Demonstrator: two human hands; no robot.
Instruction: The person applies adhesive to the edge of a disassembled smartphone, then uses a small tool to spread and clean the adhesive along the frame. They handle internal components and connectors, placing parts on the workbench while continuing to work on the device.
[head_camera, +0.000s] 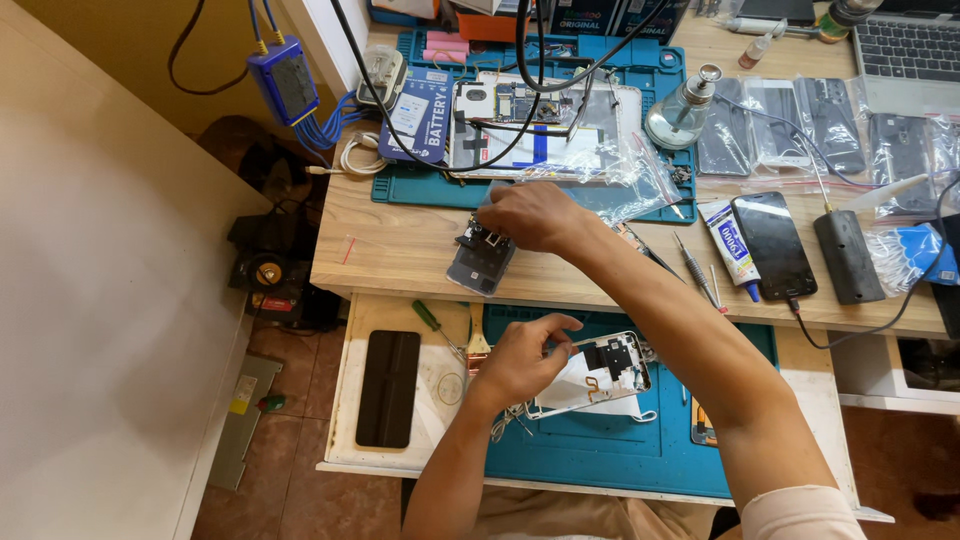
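My right hand reaches across the wooden desk and grips the top of a small clear plastic bag with a dark phone part inside, which rests on the desk's front edge. Lower down, my left hand is over the pull-out tray. Its fingers pinch the left end of an opened phone with its back off. That phone lies on white paper on a blue work mat. Whether a small part sits between the fingers is hidden.
A black screen panel, a green screwdriver and a brush lie in the tray. On the desk are a teal mat with a disassembled phone, a glass bottle, a glue tube, a black phone, bagged screens and a laptop.
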